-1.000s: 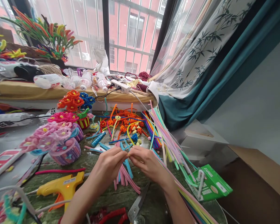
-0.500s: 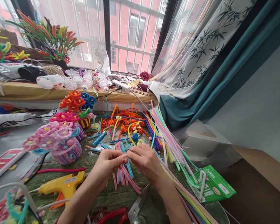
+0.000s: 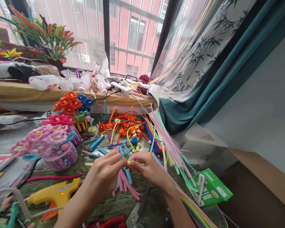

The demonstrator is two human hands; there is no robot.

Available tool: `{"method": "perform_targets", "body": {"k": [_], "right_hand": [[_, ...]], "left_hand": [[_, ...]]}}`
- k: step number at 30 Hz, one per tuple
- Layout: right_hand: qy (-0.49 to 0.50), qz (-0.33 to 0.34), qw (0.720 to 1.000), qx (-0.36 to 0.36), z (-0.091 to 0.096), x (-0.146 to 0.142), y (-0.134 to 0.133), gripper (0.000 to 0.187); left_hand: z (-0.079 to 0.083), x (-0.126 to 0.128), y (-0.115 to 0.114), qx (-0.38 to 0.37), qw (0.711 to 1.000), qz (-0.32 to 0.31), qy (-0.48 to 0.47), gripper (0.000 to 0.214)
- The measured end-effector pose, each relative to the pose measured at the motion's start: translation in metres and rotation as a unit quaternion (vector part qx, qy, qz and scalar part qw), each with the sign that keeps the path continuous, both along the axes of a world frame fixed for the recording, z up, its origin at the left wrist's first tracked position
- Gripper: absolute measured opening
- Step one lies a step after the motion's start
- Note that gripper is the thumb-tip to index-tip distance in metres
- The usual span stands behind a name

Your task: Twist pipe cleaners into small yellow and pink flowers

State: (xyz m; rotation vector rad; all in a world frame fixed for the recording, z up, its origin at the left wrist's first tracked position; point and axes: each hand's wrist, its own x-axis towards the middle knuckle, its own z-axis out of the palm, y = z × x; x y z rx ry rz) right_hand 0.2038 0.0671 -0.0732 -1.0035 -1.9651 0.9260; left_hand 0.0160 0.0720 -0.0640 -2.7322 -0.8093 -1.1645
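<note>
My left hand (image 3: 104,174) and my right hand (image 3: 150,170) meet fingertip to fingertip over the table, both pinched on a small yellow pipe-cleaner piece (image 3: 128,162). Just under the hands lies a loose bunch of short pink and blue pipe-cleaner pieces (image 3: 125,184). Scissors (image 3: 137,211) lie below my right wrist. A yellow glue gun (image 3: 54,194) rests left of my left forearm.
Pipe-cleaner flower baskets (image 3: 59,151) stand at left. A fan of long pastel pipe cleaners (image 3: 167,143) runs to the right beside a green packet (image 3: 210,188). Orange flower pieces (image 3: 125,125) lie behind. The windowsill holds bottles (image 3: 84,83) and a power strip (image 3: 120,88).
Both hands stay pinched together; the fingertips have shifted slightly and a small yellow piece now shows between them. The view has drifted a little.
</note>
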Motion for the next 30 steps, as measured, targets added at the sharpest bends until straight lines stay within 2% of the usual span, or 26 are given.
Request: {"method": "perform_targets", "body": {"k": [3,6,10,14,17,19,21,23,24,25,26,28,30], "right_hand": [[0.056,0.019,0.996,-0.073,0.001,-0.001,-0.001,0.037],[0.076,0.007,0.995,-0.057,-0.004,-0.003,-0.001,0.033],[0.007,-0.041,0.996,0.083,-0.010,-0.004,0.001,0.024],[-0.080,-0.087,0.956,0.267,-0.012,-0.008,0.001,0.021],[-0.120,-0.120,0.913,0.371,-0.010,-0.012,-0.002,0.020],[-0.160,-0.135,0.877,0.432,-0.008,-0.015,-0.005,0.019],[-0.193,-0.148,0.838,0.489,-0.008,-0.017,-0.007,0.019],[-0.199,-0.161,0.810,0.527,-0.008,-0.017,-0.007,0.019],[-0.190,-0.164,0.809,0.532,-0.008,-0.017,-0.007,0.019],[-0.172,-0.164,0.819,0.523,-0.009,-0.017,-0.006,0.017],[-0.149,-0.161,0.841,0.496,-0.009,-0.016,-0.005,0.015],[-0.098,-0.143,0.901,0.397,-0.007,-0.014,-0.003,0.009],[-0.061,-0.115,0.953,0.275,-0.004,-0.012,-0.003,0.005]], "left_hand": [[0.001,0.000,0.000,0.029,0.999,0.000,0.022,0.033],[0.000,0.000,0.000,0.023,0.999,0.003,0.032,0.033],[-0.004,0.001,0.000,-0.039,0.999,0.019,0.000,0.032],[-0.005,0.001,-0.002,-0.156,0.984,0.061,-0.057,0.034],[-0.003,0.001,-0.001,-0.306,0.942,0.079,-0.109,0.033],[-0.003,0.002,-0.001,-0.415,0.892,0.068,-0.164,0.034],[-0.004,0.003,0.000,-0.514,0.825,0.040,-0.230,0.036],[-0.005,0.005,0.000,-0.567,0.777,0.012,-0.275,0.037],[-0.004,0.005,0.000,-0.567,0.776,0.005,-0.277,0.037],[-0.003,0.005,0.000,-0.546,0.795,0.005,-0.264,0.036],[-0.001,0.005,-0.001,-0.504,0.830,0.010,-0.238,0.035],[0.002,0.003,-0.001,-0.372,0.912,0.026,-0.169,0.031],[0.005,0.001,-0.001,-0.228,0.967,0.029,-0.110,0.027]]}}
